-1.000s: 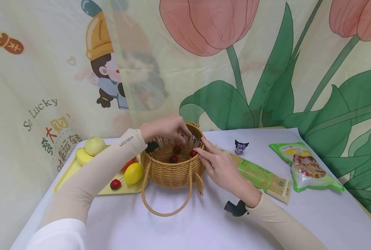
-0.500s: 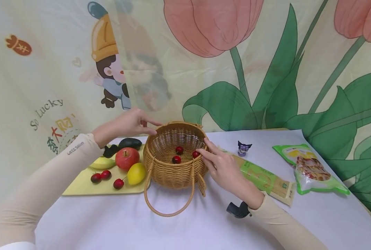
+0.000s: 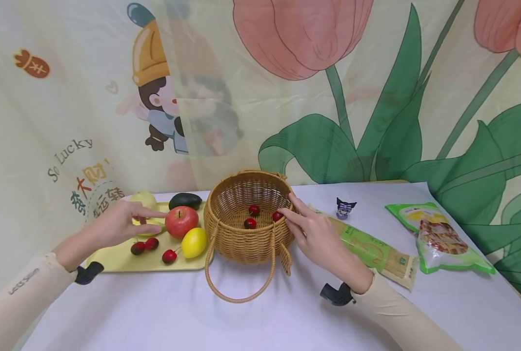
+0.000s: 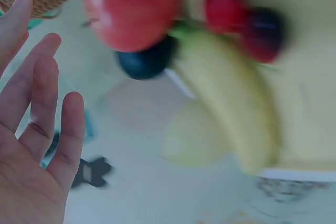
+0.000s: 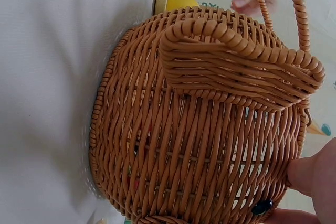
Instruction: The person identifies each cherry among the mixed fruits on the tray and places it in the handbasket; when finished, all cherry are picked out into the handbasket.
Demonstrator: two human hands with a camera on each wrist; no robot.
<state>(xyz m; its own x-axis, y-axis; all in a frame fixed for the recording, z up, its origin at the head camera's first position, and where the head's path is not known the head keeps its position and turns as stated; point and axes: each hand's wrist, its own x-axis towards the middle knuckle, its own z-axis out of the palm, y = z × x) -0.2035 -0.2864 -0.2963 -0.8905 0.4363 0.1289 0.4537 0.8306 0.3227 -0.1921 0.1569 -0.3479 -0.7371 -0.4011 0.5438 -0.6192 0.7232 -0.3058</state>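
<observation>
In the head view my left hand point(image 3: 116, 225) hovers over the left part of the yellow tray point(image 3: 111, 263), its fingers extended and holding nothing. Its fingertips come close to the red apple point(image 3: 181, 222), above the banana point(image 4: 226, 87). A lemon point(image 3: 194, 243), several cherries point(image 3: 170, 256), a dark avocado-like fruit point(image 3: 185, 201) and a pale green round fruit point(image 3: 144, 199) share the tray. My right hand point(image 3: 317, 239) grips the right rim of the wicker basket point(image 3: 243, 248), some fingers reaching over the edge. Inside lie three cherries point(image 3: 250, 223). The left wrist view is blurred.
The basket's handle point(image 3: 242, 300) hangs down at its front. To the right lie a long green-and-tan packet point(image 3: 370, 246) and a green-edged bag point(image 3: 440, 239). A small purple-and-black figurine point(image 3: 344, 208) stands behind the packet. A printed curtain point(image 3: 251, 97) closes off the back.
My left hand has come out of the basket and moved left over the tray, uncovering the fruit. The right hand has stayed on the basket rim. The head view has shifted slightly.
</observation>
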